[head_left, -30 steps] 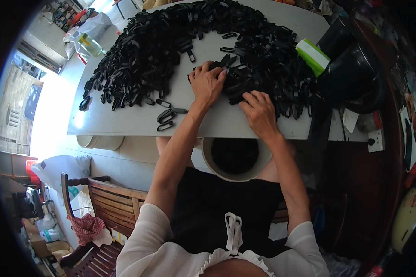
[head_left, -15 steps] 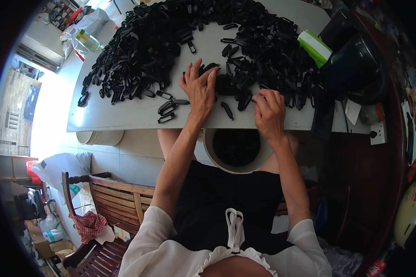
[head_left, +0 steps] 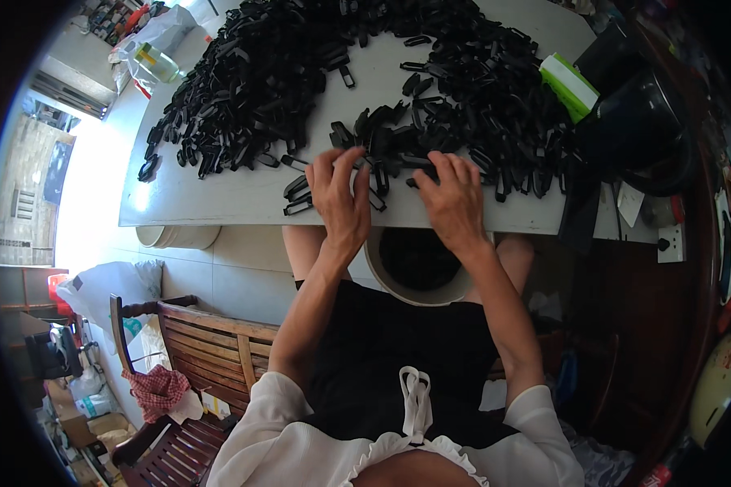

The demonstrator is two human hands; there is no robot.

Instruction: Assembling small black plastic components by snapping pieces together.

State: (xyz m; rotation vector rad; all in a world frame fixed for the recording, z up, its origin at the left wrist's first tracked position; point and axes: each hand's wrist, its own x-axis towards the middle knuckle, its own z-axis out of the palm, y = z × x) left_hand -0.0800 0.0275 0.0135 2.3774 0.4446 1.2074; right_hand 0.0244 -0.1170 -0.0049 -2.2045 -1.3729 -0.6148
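Small oblong black plastic pieces (head_left: 244, 97), some with a framed opening, lie in a big arc-shaped heap on the pale table. My left hand (head_left: 341, 199) is over the table's near part, fingers bent and closed around a black piece near the fingertips. To its right, my right hand (head_left: 456, 199) pinches another dark piece (head_left: 417, 161) between thumb and fingers. A small loose cluster (head_left: 379, 122) lies just beyond both hands. Several framed pieces (head_left: 297, 195) rest left of my left hand. Fingers partly cover what each hand grips.
Below the table edge, between my knees, a pale bucket (head_left: 375, 272) holds dark contents. A green-and-white box (head_left: 568, 88) and a large black container (head_left: 633, 118) stand at the right. A bottle (head_left: 156, 62) is at the far left; a wooden chair (head_left: 211, 341) stands behind on the left.
My left hand has drawn nearer, its fingers now curled instead of spread over the cluster. My right hand has shifted left and turned inward, so the two hands are closer together.
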